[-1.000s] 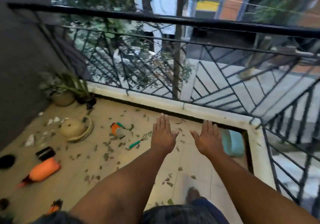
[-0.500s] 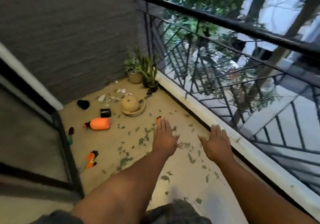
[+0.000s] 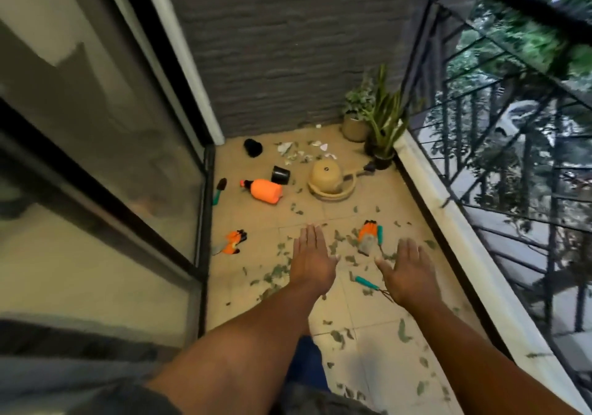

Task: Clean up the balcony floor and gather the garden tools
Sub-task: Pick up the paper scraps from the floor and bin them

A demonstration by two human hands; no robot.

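Note:
My left hand (image 3: 311,259) and my right hand (image 3: 407,268) are stretched out flat over the balcony floor (image 3: 256,222), palms down, holding nothing. Dry leaves (image 3: 275,272) are scattered over the tiles. A teal-handled hand rake (image 3: 368,283) lies between my hands. An orange glove with a teal tool (image 3: 370,238) lies just beyond my right hand. Another orange glove (image 3: 232,242) lies near the door track. An orange spray bottle (image 3: 266,191) lies on its side farther off, with a teal trowel (image 3: 219,191) beside the door.
An overturned beige pot on a saucer (image 3: 330,180), a tipped black pot (image 3: 281,174), another black pot (image 3: 253,148) and white shards (image 3: 301,153) lie near the far wall. Two potted plants (image 3: 374,126) stand in the corner. Glass door (image 3: 96,158) left, railing (image 3: 496,126) right.
My view has swung left from the railing to the balcony's far end and the glass door. Both hands stay flat and empty in front of me.

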